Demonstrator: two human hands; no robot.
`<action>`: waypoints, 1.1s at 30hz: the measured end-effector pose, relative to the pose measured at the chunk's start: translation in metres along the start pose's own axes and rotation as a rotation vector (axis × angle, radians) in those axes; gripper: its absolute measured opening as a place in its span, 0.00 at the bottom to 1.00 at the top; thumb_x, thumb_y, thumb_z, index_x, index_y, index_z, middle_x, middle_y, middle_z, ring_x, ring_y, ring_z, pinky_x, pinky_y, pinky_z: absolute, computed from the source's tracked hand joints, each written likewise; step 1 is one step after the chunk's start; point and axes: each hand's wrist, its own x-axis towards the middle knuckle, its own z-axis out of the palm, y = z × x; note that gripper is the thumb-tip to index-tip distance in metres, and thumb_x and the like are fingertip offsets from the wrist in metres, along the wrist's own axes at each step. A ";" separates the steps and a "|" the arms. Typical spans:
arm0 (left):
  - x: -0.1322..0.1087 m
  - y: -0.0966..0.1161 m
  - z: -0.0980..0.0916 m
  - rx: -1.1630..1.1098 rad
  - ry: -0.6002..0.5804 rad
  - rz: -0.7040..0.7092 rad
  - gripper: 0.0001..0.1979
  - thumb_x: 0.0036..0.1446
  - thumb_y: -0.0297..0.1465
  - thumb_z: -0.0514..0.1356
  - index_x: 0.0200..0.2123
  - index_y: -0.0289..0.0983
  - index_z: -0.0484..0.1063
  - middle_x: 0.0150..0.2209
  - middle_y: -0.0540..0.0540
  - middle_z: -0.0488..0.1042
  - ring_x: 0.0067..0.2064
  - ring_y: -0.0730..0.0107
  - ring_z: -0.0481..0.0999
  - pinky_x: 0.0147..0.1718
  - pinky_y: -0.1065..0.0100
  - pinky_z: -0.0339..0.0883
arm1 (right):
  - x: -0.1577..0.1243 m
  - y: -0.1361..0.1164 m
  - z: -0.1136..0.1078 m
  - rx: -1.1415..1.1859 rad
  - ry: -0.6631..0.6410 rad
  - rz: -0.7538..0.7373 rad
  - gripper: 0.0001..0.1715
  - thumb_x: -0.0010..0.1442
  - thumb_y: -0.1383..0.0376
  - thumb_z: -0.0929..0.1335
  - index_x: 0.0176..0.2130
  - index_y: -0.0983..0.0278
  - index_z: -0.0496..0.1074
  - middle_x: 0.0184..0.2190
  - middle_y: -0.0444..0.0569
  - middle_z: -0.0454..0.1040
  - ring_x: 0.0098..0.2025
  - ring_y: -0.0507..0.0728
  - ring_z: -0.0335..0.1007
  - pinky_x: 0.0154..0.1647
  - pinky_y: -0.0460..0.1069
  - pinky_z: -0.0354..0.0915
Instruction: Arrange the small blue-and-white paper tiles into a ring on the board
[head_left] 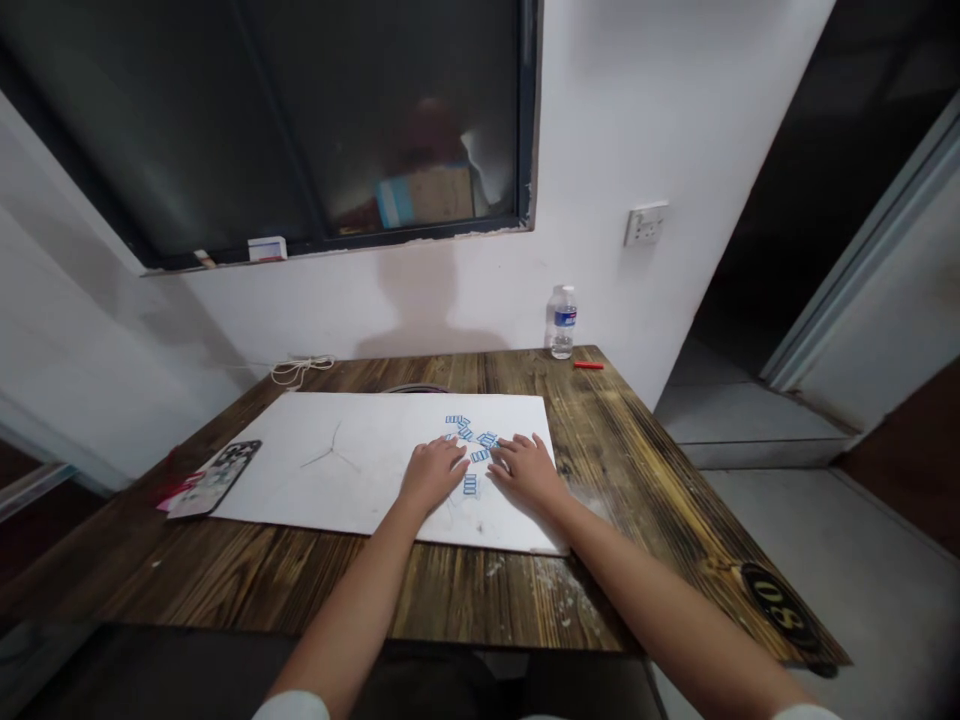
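Observation:
Several small clear pieces with blue outlines (470, 485) lie scattered on the right part of a white board (390, 470). To the left of the cluster, my left hand (432, 474) rests palm down on the board, fingers spread and its tips at the pieces. My right hand (528, 474) lies palm down on the cluster's right side, fingers apart, touching or just over some pieces. Parts of the cluster are hidden under the fingertips. I cannot make out what the pieces are.
The board lies on a dark wooden table (630, 480). A patterned phone-like slab (232, 470) overlaps the board's left edge. Toward the wall are a white cable (300, 368), a water bottle (563, 325) and a red pen-like stick (589, 366). A round "08" plate (780, 605) sits at the right corner.

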 end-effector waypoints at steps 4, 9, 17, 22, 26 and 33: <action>0.003 0.000 0.001 -0.041 0.082 -0.009 0.18 0.63 0.39 0.50 0.52 0.43 0.72 0.57 0.44 0.69 0.61 0.59 0.63 0.60 0.54 0.51 | 0.002 -0.001 -0.002 -0.025 0.019 -0.003 0.18 0.66 0.56 0.60 0.44 0.61 0.74 0.43 0.53 0.76 0.50 0.60 0.65 0.55 0.56 0.53; 0.005 -0.001 0.005 -0.082 -0.107 0.209 0.27 0.63 0.45 0.50 0.64 0.49 0.55 0.65 0.48 0.58 0.68 0.60 0.49 0.63 0.49 0.41 | 0.003 0.000 0.003 -0.009 0.042 -0.044 0.28 0.64 0.52 0.61 0.59 0.61 0.65 0.59 0.53 0.66 0.64 0.63 0.52 0.62 0.58 0.47; 0.004 0.007 0.001 -0.007 -0.028 0.199 0.22 0.61 0.44 0.53 0.58 0.48 0.65 0.60 0.48 0.67 0.61 0.56 0.61 0.59 0.51 0.48 | 0.003 0.003 0.014 -0.015 0.026 0.192 0.32 0.64 0.48 0.58 0.61 0.61 0.61 0.63 0.51 0.61 0.66 0.67 0.46 0.64 0.67 0.38; 0.002 0.013 -0.005 0.036 0.036 0.200 0.18 0.61 0.42 0.54 0.51 0.44 0.71 0.50 0.44 0.74 0.53 0.57 0.67 0.53 0.55 0.53 | 0.003 0.008 0.011 0.034 0.109 0.168 0.26 0.65 0.53 0.59 0.57 0.60 0.67 0.61 0.53 0.63 0.66 0.65 0.49 0.63 0.67 0.44; 0.001 0.014 -0.010 0.089 0.060 0.179 0.15 0.61 0.41 0.54 0.45 0.41 0.75 0.42 0.42 0.76 0.49 0.57 0.69 0.50 0.55 0.55 | -0.002 0.014 0.005 0.080 0.045 -0.076 0.18 0.66 0.55 0.59 0.49 0.51 0.74 0.55 0.44 0.71 0.64 0.61 0.55 0.64 0.65 0.44; 0.000 0.002 -0.002 0.086 0.096 0.095 0.15 0.61 0.41 0.54 0.46 0.44 0.74 0.49 0.42 0.73 0.53 0.56 0.67 0.51 0.55 0.58 | -0.008 0.027 -0.001 0.005 -0.060 -0.011 0.23 0.64 0.50 0.61 0.55 0.50 0.69 0.61 0.48 0.64 0.65 0.66 0.52 0.61 0.69 0.46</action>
